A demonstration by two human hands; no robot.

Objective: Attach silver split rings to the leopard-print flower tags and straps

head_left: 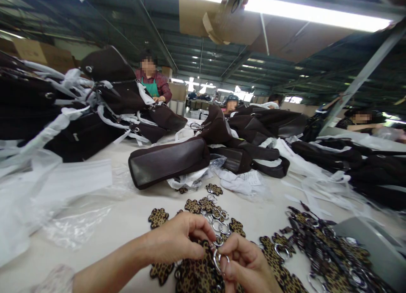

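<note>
My right hand (pixel 245 263) pinches a silver ring (pixel 217 259) between thumb and fingers, low in the middle of the view. Close by on its left, my left hand (pixel 185 236) has its fingers curled over a leopard-print charm (pixel 207 257) next to that ring. The fingertips of both hands nearly meet there. Under and around them lie several flower-shaped leopard-print charms (pixel 157 217) and loose silver rings (pixel 218 226). How the charm and the ring are joined is hidden by my fingers.
Dark brown bags (pixel 169 159) with white wrapping lie across the table's far side. Clear plastic bags (pixel 79 225) are at left. A heap of charms with dark straps (pixel 323 246) lies right, beside a grey bin (pixel 371 246). A person in a green apron (pixel 151 89) stands beyond.
</note>
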